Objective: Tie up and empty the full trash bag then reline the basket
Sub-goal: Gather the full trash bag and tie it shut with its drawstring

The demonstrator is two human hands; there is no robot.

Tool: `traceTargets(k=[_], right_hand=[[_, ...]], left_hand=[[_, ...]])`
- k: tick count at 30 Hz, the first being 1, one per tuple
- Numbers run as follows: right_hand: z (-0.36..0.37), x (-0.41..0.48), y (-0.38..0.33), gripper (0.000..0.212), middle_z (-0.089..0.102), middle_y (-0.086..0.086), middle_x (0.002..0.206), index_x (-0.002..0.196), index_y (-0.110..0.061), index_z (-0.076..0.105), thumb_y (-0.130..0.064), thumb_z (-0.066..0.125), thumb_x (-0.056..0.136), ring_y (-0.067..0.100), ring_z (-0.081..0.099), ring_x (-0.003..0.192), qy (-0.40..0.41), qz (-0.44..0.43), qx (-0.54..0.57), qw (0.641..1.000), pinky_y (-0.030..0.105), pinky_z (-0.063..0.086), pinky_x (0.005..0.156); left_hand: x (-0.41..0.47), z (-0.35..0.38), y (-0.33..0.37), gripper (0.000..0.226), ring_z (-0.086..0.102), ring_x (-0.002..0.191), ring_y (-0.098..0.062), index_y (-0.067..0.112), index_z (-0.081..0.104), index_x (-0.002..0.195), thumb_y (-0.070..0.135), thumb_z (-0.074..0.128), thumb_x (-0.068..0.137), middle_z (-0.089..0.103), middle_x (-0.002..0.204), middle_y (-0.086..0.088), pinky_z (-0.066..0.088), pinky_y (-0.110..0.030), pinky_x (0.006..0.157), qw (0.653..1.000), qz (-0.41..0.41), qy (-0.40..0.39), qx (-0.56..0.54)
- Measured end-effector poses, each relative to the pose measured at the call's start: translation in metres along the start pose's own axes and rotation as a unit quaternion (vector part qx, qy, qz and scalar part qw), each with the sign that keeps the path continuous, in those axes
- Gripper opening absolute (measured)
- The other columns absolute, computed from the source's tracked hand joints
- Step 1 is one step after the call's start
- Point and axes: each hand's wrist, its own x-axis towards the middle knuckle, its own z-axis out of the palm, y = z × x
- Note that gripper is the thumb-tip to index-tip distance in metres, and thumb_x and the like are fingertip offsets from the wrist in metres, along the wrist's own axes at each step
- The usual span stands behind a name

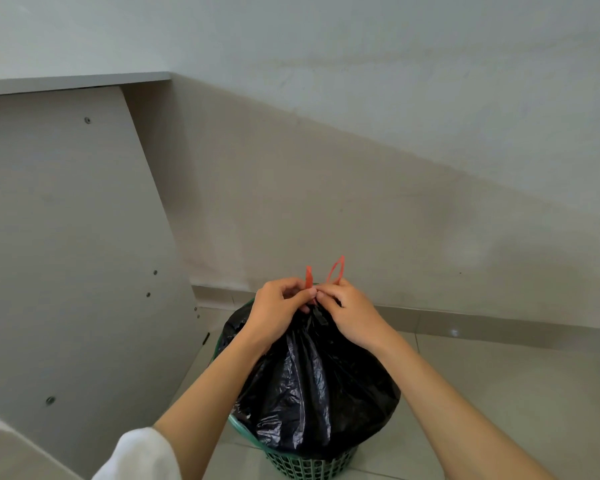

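A full black trash bag (312, 386) bulges out of a green plastic lattice basket (305, 464) on the tiled floor. Its mouth is gathered into a neck at the top. Two red drawstring loops (336, 270) stick up above the neck. My left hand (278, 310) pinches the drawstring on the left of the neck, fingers curled round it. My right hand (350, 313) pinches the drawstring on the right, its fingertips touching those of the left hand. The knot itself is hidden between my fingers.
A grey desk side panel (66, 237) stands close on the left, with the desktop edge (73, 83) above. A pale wall (395, 168) with a low skirting runs behind the basket. Light floor tiles (482, 393) lie to the right.
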Motion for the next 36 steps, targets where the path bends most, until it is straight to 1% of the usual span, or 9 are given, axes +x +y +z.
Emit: traceTargets(k=[5, 8, 10, 15, 20, 23, 26, 31, 36], right_hand=[[0.0, 0.002, -0.006, 0.022, 0.054, 0.008, 0.088, 0.082, -0.012, 0.054, -0.019, 0.041, 0.099, 0.02, 0.049, 0.083, 0.039, 0.027, 0.022, 0.999, 0.025, 0.031, 0.062], [0.004, 0.003, -0.005, 0.025, 0.052, 0.006, 0.086, 0.079, -0.014, 0.052, -0.019, 0.039, 0.099, 0.019, 0.05, 0.084, 0.03, 0.061, 0.042, 0.997, 0.026, 0.043, 0.072], [0.003, 0.001, -0.008, 0.026, 0.052, 0.006, 0.083, 0.077, -0.015, 0.051, -0.018, 0.039, 0.099, 0.02, 0.052, 0.085, 0.052, 0.11, 0.167, 0.978, 0.04, 0.052, 0.077], [0.005, -0.001, -0.016, 0.028, 0.059, 0.007, 0.083, 0.079, -0.011, 0.052, -0.016, 0.035, 0.101, 0.013, 0.06, 0.076, 0.09, 0.181, 0.391, 0.898, 0.035, 0.053, 0.065], [0.006, 0.001, -0.018, 0.029, 0.057, 0.007, 0.08, 0.074, -0.017, 0.051, -0.023, 0.038, 0.1, 0.016, 0.06, 0.07, 0.127, 0.177, 0.423, 0.879, 0.027, 0.048, 0.058], [0.007, -0.001, -0.016, 0.034, 0.046, 0.008, 0.092, 0.06, -0.024, 0.053, -0.038, 0.046, 0.091, 0.022, 0.046, 0.093, 0.134, 0.132, 0.316, 0.93, 0.035, 0.036, 0.084], [0.01, -0.01, -0.014, 0.032, 0.036, 0.004, 0.1, 0.068, -0.022, 0.051, -0.025, 0.043, 0.098, 0.016, 0.029, 0.101, 0.1, 0.076, 0.095, 0.988, 0.025, 0.022, 0.085], [0.018, -0.018, -0.005, 0.026, 0.033, 0.0, 0.099, 0.077, -0.016, 0.05, -0.027, 0.041, 0.099, 0.018, 0.025, 0.098, 0.07, 0.046, -0.025, 0.996, 0.026, 0.024, 0.088], [0.018, -0.018, 0.007, 0.025, 0.04, 0.004, 0.102, 0.079, -0.02, 0.055, -0.03, 0.044, 0.098, 0.023, 0.03, 0.105, 0.073, 0.075, -0.038, 0.994, 0.025, 0.019, 0.08]], left_hand=[[-0.002, -0.002, -0.001, 0.008, 0.064, 0.06, -0.007, 0.016, 0.071, 0.082, 0.02, 0.065, 0.087, 0.072, 0.074, 0.001, 0.044, -0.01, 0.066, 0.999, 0.01, 0.023, 0.023], [-0.001, -0.003, -0.002, 0.013, 0.064, 0.056, -0.005, 0.019, 0.069, 0.075, 0.02, 0.064, 0.087, 0.071, 0.068, 0.003, 0.043, -0.009, 0.061, 0.997, 0.016, 0.049, 0.058], [0.0, -0.006, -0.004, 0.019, 0.061, 0.053, -0.003, 0.022, 0.065, 0.07, 0.02, 0.062, 0.089, 0.068, 0.06, 0.007, 0.041, -0.01, 0.058, 0.995, 0.024, 0.064, 0.07], [0.005, -0.007, -0.002, 0.014, 0.047, 0.052, -0.005, 0.02, 0.057, 0.081, 0.026, 0.054, 0.093, 0.056, 0.058, 0.009, 0.037, -0.022, 0.058, 0.993, 0.037, -0.012, 0.108], [0.004, -0.007, 0.005, 0.018, 0.044, 0.046, -0.007, 0.02, 0.051, 0.08, 0.018, 0.047, 0.097, 0.058, 0.054, 0.006, 0.035, -0.022, 0.054, 0.995, -0.046, -0.051, -0.068], [0.003, -0.009, 0.01, 0.02, 0.053, 0.045, -0.003, 0.018, 0.05, 0.079, 0.016, 0.044, 0.098, 0.071, 0.065, 0.002, 0.036, -0.018, 0.052, 0.964, -0.142, -0.013, -0.225], [0.004, -0.01, 0.013, 0.019, 0.056, 0.047, 0.0, 0.021, 0.051, 0.081, 0.018, 0.044, 0.098, 0.073, 0.069, 0.006, 0.037, -0.02, 0.056, 0.933, -0.204, 0.001, -0.295], [0.008, -0.014, 0.018, 0.02, 0.059, 0.052, -0.001, 0.019, 0.049, 0.078, 0.017, 0.046, 0.098, 0.074, 0.078, 0.001, 0.04, -0.022, 0.063, 0.899, -0.222, -0.004, -0.377], [0.005, -0.018, 0.019, 0.017, 0.061, 0.065, -0.009, 0.014, 0.054, 0.082, 0.016, 0.047, 0.097, 0.065, 0.073, 0.001, 0.048, -0.024, 0.072, 0.96, -0.164, -0.012, -0.226]])
